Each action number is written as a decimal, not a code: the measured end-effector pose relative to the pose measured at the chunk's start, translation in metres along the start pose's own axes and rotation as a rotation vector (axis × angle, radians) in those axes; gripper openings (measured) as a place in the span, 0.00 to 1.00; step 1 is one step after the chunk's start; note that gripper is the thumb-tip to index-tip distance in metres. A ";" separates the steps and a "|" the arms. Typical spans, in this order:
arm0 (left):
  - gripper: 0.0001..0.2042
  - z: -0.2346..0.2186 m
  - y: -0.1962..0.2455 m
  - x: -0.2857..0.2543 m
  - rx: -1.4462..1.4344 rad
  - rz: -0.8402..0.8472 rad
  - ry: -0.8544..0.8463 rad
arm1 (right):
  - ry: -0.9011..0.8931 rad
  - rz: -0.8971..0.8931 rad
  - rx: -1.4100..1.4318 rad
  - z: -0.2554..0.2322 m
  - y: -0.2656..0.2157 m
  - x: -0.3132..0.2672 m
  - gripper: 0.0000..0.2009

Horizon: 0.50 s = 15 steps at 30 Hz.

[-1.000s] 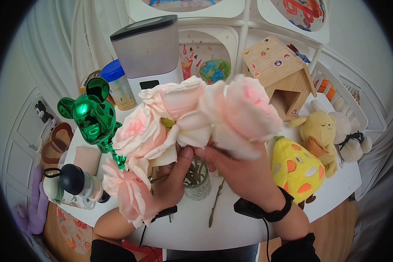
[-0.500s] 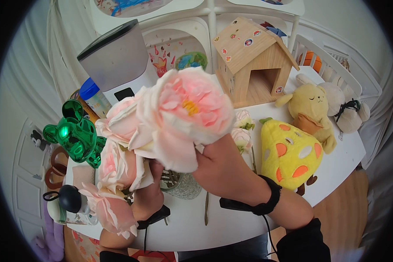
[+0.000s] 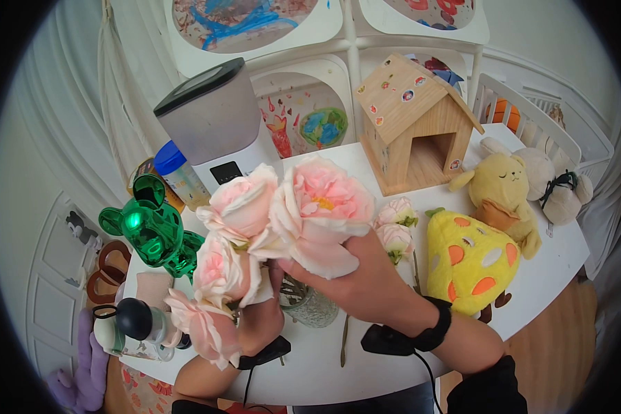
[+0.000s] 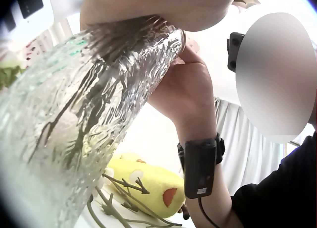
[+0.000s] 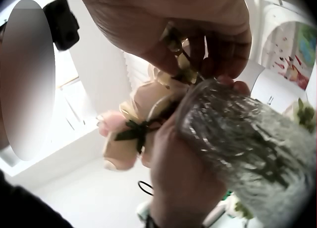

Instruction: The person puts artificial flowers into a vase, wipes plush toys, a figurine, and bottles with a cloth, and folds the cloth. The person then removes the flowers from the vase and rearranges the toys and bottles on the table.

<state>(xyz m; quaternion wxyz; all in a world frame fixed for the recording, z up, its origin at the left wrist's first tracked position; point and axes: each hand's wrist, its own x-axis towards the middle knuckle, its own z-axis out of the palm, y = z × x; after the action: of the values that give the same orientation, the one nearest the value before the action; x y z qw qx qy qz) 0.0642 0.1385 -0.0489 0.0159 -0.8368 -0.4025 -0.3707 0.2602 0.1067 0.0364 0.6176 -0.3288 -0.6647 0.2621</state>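
A textured glass vase (image 3: 315, 312) with stems inside stands on the white table, leaning in the wrist views. My left hand (image 3: 262, 319) grips it around the rim, fingertips showing on the far side in the right wrist view. Above the mouth, my right hand (image 3: 372, 286) pinches the stem of a large open pink rose (image 3: 321, 214); its curled fingers (image 5: 225, 52) are right over the rim. Several other pale pink roses (image 3: 221, 272) hang over the vase's left side, partly covering my left hand. The bloom hides the right fingertips in the head view.
Loose roses (image 3: 396, 238) and a bare stem (image 3: 345, 341) lie right of the vase. Beyond them sit a yellow plush (image 3: 470, 265) and a wooden house (image 3: 421, 131). A green shiny bear figure (image 3: 148, 231), a black-capped bottle (image 3: 134, 319) and a tall dispenser (image 3: 214, 117) stand left.
The rose in my right hand has come left, closer to the other blooms, and its face has turned toward the head camera. My left hand stays at the vase. The head view has shifted.
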 end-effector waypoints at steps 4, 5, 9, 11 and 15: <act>0.17 -0.050 0.002 0.062 -1.060 -0.054 -0.521 | 0.314 0.076 0.483 0.004 -0.023 0.008 0.30; 0.17 -0.043 0.007 0.056 -1.061 -0.059 -0.512 | 0.349 -0.016 0.354 0.004 -0.022 0.010 0.26; 0.22 -0.033 0.029 0.049 -0.455 -0.052 -0.115 | 0.110 -0.062 0.003 0.001 -0.004 0.003 0.19; 0.25 -0.043 0.032 0.055 -0.399 0.041 -0.157 | 0.091 -0.119 -0.082 0.002 0.002 0.004 0.19; 0.17 -0.048 0.023 0.049 -0.425 -0.127 -0.356 | 0.136 -0.118 -0.101 0.007 0.000 0.000 0.24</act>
<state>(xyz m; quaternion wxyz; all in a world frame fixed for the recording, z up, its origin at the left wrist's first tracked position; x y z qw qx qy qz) 0.0702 0.1398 0.0229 -0.2543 -0.8465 -0.3637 -0.2941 0.2528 0.1070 0.0352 0.6583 -0.3370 -0.6517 0.1686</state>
